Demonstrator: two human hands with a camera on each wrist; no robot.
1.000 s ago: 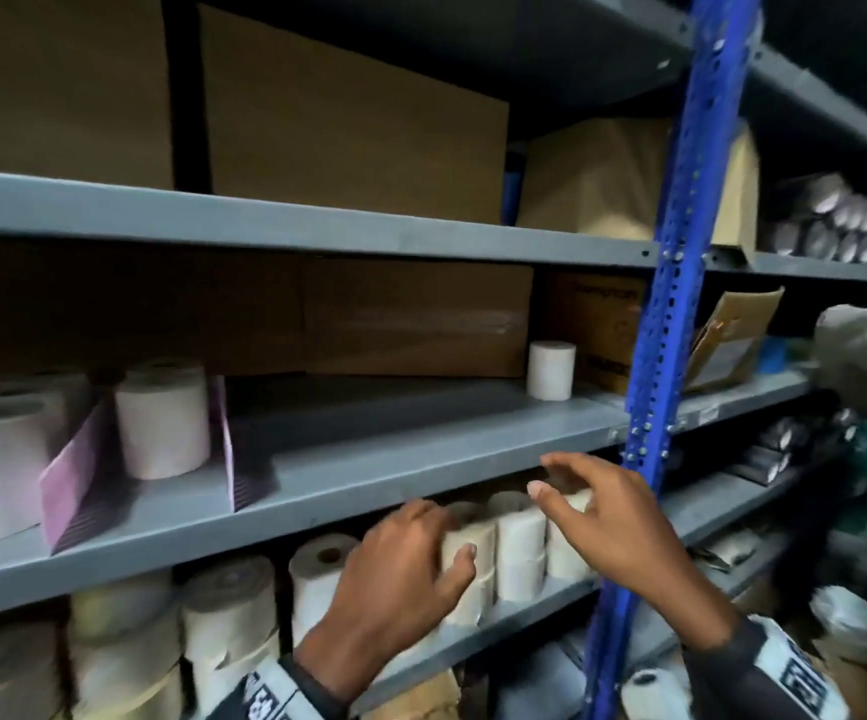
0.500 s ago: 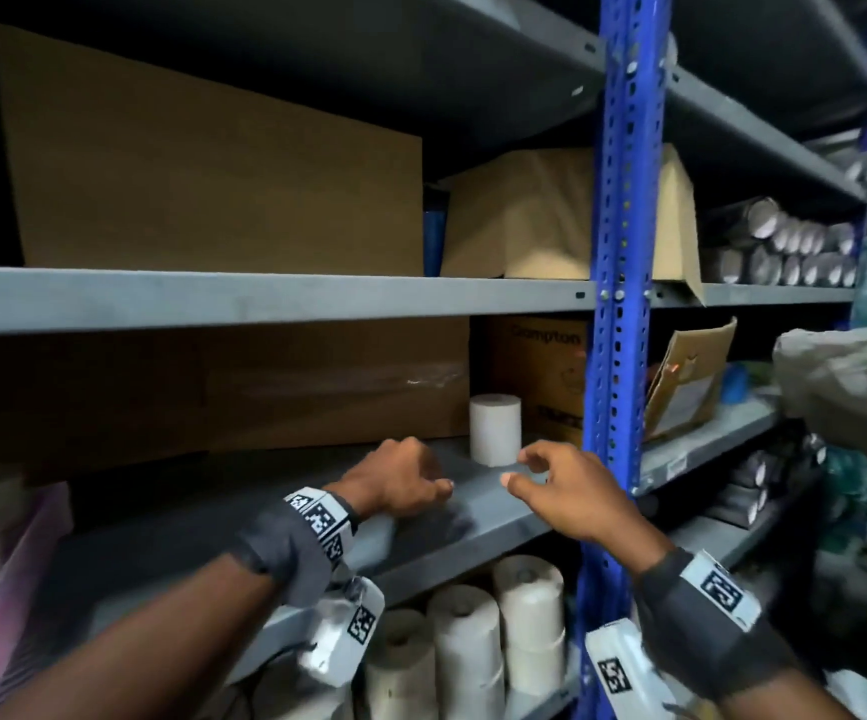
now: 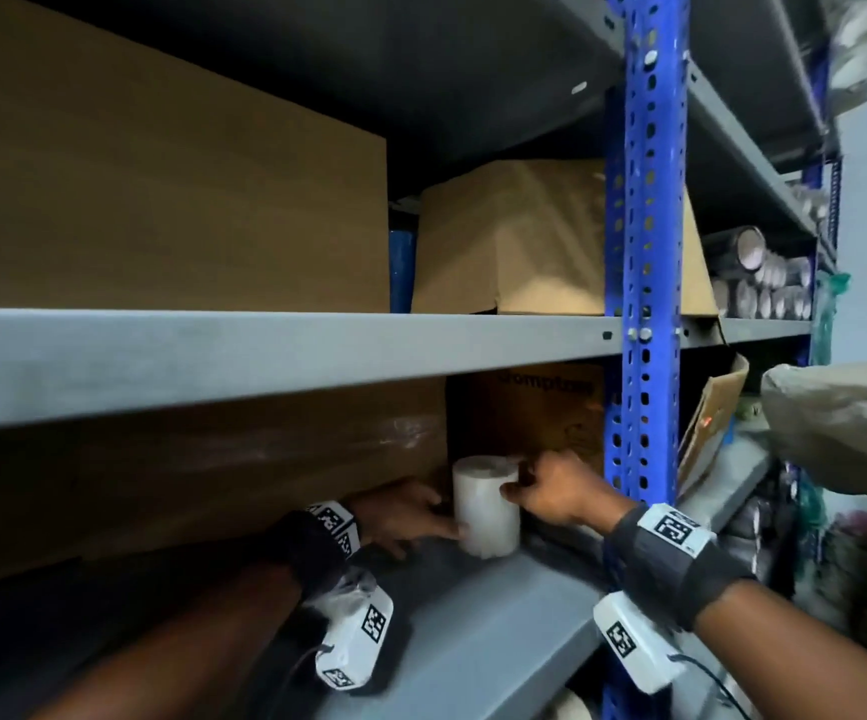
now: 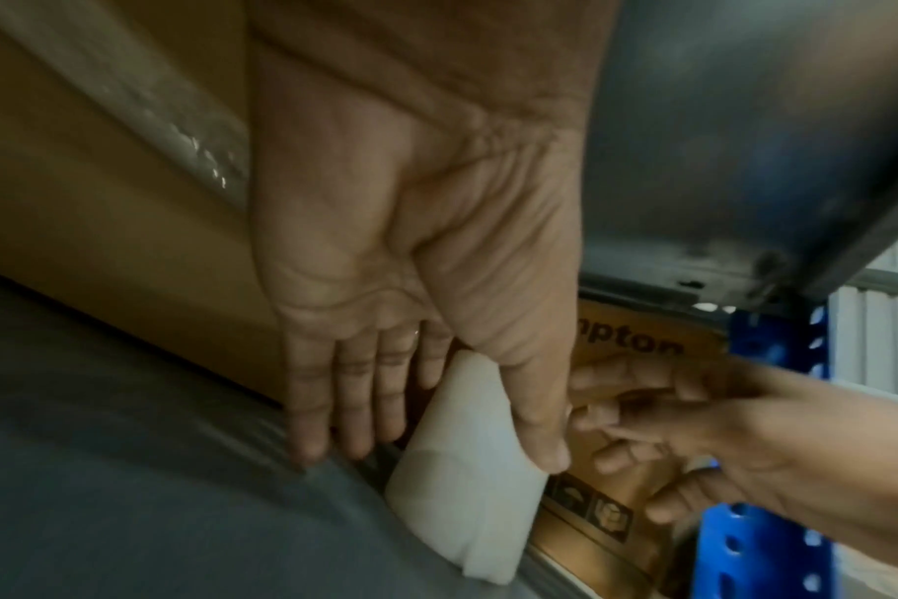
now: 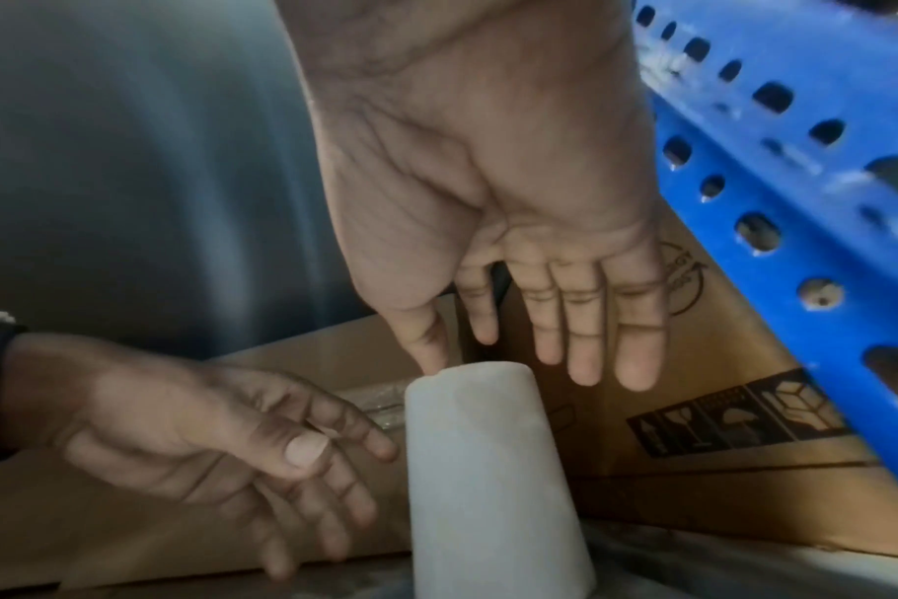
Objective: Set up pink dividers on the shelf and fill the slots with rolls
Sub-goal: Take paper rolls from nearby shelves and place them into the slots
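Observation:
A white roll (image 3: 486,511) (image 4: 467,486) (image 5: 488,466) stands upright on the grey shelf (image 3: 499,615), close to a printed cardboard box (image 3: 535,407). My right hand (image 3: 514,475) (image 5: 508,356) holds its upper part, thumb on the front and fingers past the top rim. My left hand (image 3: 400,517) (image 4: 437,446) reaches in from the left with straight fingers whose tips touch the roll's lower side. No pink divider is in view.
A blue perforated upright (image 3: 644,252) stands just right of my right wrist. A long taped carton (image 3: 213,459) fills the back of this shelf on the left. Large boxes (image 3: 161,200) sit on the shelf above. Dark rolls (image 3: 764,283) lie at the upper right.
Both hands have moved from the shelf's front edge deeper in to the white roll. The right hand now holds it and the left touches it. The view has moved closer.

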